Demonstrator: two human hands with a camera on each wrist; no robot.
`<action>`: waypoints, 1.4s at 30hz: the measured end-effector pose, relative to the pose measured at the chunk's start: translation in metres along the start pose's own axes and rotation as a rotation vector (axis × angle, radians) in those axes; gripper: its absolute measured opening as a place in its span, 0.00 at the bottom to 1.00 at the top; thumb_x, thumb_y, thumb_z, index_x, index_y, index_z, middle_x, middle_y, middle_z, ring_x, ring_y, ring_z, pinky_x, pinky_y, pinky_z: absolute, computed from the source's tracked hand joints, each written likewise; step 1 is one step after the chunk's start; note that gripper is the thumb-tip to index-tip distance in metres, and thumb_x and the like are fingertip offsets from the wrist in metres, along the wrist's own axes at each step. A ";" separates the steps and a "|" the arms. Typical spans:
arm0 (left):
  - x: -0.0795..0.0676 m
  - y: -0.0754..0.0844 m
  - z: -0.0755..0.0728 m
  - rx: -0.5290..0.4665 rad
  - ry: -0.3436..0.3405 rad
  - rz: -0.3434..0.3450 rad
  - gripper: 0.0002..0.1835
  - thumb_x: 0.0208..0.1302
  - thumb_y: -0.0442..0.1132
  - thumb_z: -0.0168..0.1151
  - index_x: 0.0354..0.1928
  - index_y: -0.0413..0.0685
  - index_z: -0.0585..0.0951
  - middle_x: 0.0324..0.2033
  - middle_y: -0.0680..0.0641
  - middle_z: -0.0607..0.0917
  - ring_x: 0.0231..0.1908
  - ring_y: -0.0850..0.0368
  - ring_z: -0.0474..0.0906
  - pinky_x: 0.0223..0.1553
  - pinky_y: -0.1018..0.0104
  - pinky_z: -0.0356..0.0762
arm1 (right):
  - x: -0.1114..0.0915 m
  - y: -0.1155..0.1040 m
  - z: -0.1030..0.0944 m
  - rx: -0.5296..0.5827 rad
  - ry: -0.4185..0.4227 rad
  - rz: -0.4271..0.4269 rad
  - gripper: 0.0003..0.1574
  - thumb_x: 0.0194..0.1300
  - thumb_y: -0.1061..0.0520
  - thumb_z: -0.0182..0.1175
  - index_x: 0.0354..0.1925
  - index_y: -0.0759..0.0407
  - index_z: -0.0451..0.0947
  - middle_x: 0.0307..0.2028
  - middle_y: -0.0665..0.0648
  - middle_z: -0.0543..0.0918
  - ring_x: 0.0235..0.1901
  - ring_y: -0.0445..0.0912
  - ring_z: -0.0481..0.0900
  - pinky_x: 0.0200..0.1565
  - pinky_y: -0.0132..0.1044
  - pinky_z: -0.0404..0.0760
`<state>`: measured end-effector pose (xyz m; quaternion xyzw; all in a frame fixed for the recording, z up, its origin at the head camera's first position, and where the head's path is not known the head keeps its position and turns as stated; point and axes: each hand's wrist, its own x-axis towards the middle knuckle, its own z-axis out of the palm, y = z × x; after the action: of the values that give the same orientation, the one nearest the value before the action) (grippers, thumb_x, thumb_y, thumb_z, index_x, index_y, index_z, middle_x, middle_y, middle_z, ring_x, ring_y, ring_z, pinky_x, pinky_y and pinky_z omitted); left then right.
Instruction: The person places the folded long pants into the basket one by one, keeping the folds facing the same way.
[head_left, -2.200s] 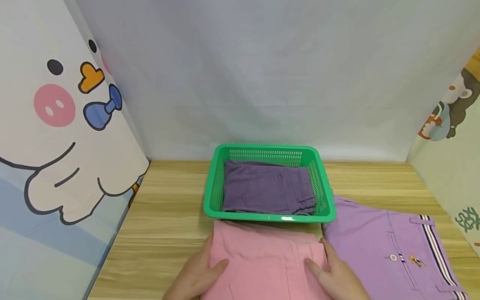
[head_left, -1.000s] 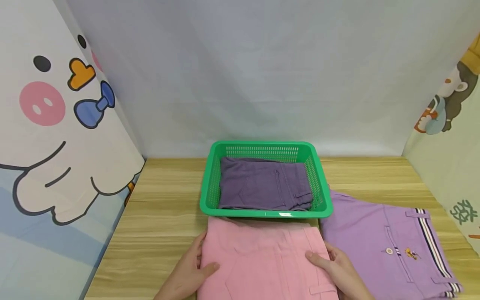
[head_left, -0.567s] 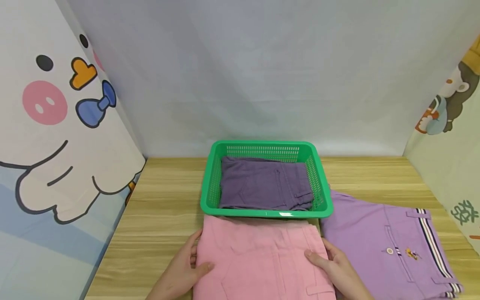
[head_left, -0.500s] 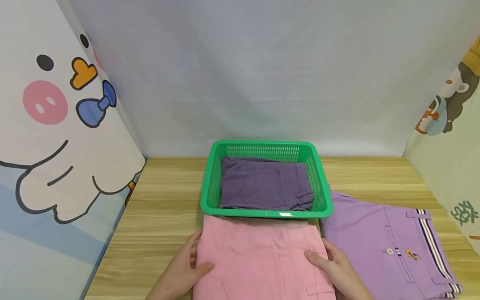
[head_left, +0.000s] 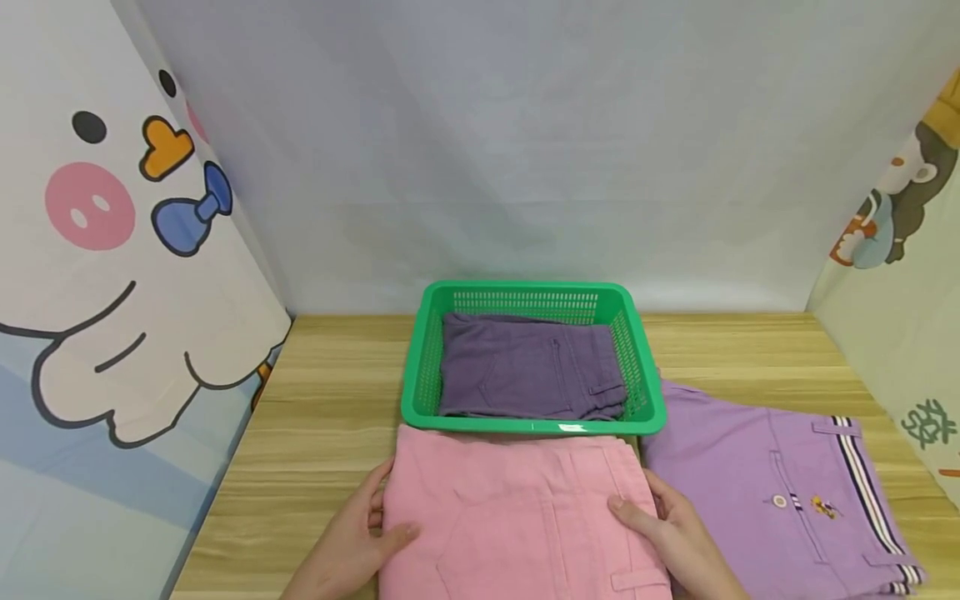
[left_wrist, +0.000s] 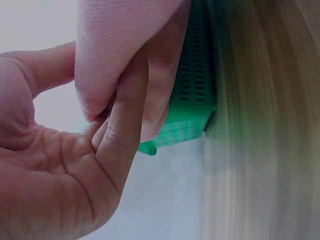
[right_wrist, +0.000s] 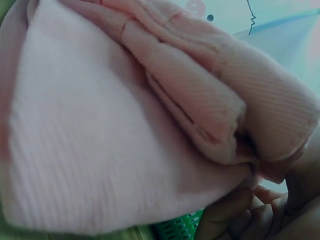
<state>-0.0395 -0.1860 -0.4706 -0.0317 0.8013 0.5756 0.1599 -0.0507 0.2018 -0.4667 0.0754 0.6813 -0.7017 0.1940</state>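
While pinching w/ L hand [head_left: 341, 537] L edge of pink pants [head_left: 510, 525], just nearside of basket [head_left: 480, 424], prob. done w/ purple pants [head_left: 517, 371], folded inside; pinching R edge w/ R hand [head_left: 678, 533], not basketed yet; prob. yet to do lilac pants [head_left: 727, 483], far R.

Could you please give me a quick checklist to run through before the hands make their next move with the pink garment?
1. Left hand holds the pink garment: ok, at its left edge.
2. Right hand holds it: ok, at its right edge.
3. Green basket upright on the table: ok.
4. Basket free of other clothing: not ok, a dark purple garment lies inside.
5. Right hand clear of the light purple garment: cannot tell; they overlap in the head view.
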 end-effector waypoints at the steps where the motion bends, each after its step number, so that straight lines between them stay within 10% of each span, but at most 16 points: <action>1: -0.001 0.000 -0.001 -0.003 0.002 -0.007 0.52 0.65 0.32 0.74 0.83 0.37 0.53 0.57 0.31 0.85 0.50 0.47 0.86 0.48 0.58 0.87 | -0.001 -0.001 0.001 -0.002 0.006 0.002 0.46 0.78 0.53 0.62 0.83 0.62 0.53 0.63 0.69 0.82 0.50 0.55 0.88 0.49 0.50 0.89; 23: -0.025 0.016 -0.016 -0.072 -0.004 -0.039 0.58 0.65 0.38 0.77 0.86 0.52 0.47 0.59 0.31 0.85 0.46 0.48 0.86 0.44 0.64 0.87 | -0.015 -0.018 0.003 0.016 -0.066 -0.058 0.41 0.78 0.55 0.61 0.81 0.60 0.60 0.53 0.53 0.90 0.48 0.56 0.91 0.48 0.53 0.91; 35: -0.038 0.027 -0.024 -0.117 0.012 -0.019 0.59 0.66 0.35 0.76 0.86 0.52 0.45 0.56 0.32 0.87 0.43 0.52 0.89 0.41 0.64 0.88 | -0.022 -0.030 0.003 0.011 -0.124 -0.124 0.31 0.81 0.57 0.57 0.76 0.41 0.69 0.51 0.51 0.91 0.46 0.54 0.92 0.46 0.53 0.91; 42: -0.041 0.032 -0.029 -0.134 0.009 0.006 0.60 0.67 0.35 0.74 0.87 0.56 0.42 0.57 0.33 0.88 0.42 0.53 0.89 0.41 0.63 0.88 | -0.025 -0.040 0.007 -0.015 -0.106 -0.132 0.37 0.81 0.58 0.57 0.81 0.58 0.60 0.48 0.55 0.92 0.44 0.57 0.92 0.44 0.54 0.91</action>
<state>-0.0145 -0.2076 -0.4215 -0.0428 0.7617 0.6284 0.1520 -0.0414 0.1993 -0.4198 -0.0084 0.6787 -0.7110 0.1838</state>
